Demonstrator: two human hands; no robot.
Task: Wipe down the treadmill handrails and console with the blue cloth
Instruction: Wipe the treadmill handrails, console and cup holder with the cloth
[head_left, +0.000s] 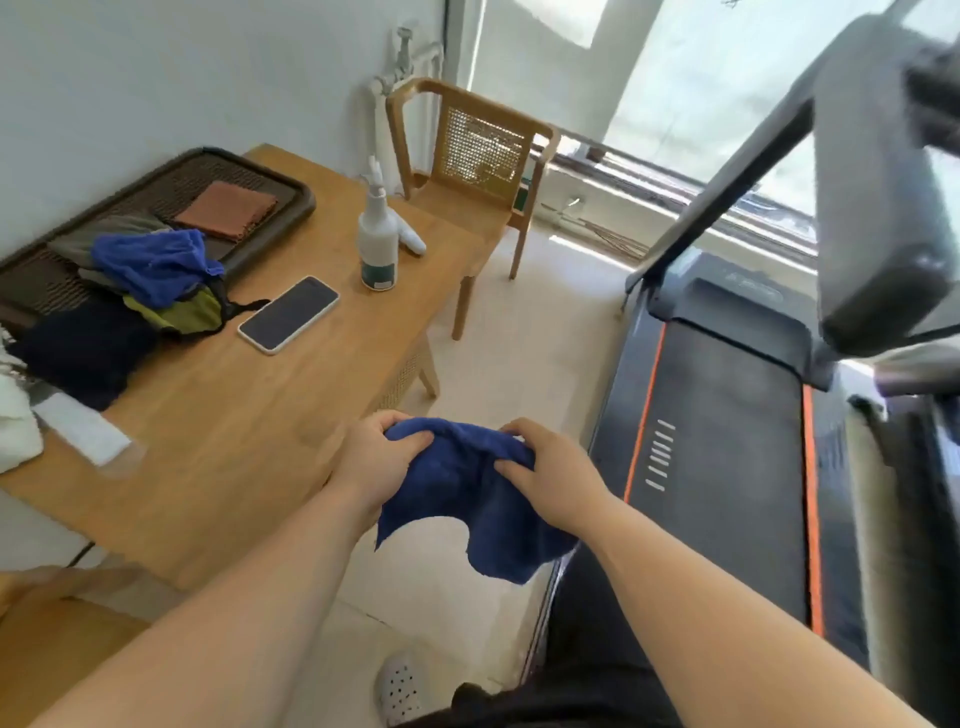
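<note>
A dark blue cloth (467, 499) hangs in front of me, held between both hands above the floor. My left hand (376, 460) pinches its upper left edge and my right hand (550, 475) grips its upper right edge. The treadmill stands to the right, with its black belt (727, 467) edged in orange. Its grey handrail (878, 197) and a slanted upright (727, 171) loom blurred at the top right. The console is mostly out of frame.
A wooden table (249, 415) on the left carries a spray bottle (378, 244), a phone (289, 314), a dark tray (249, 171) with folded cloths and a pile of rags, one bright blue (156, 265). A wooden cane chair (467, 171) stands behind it, by the window.
</note>
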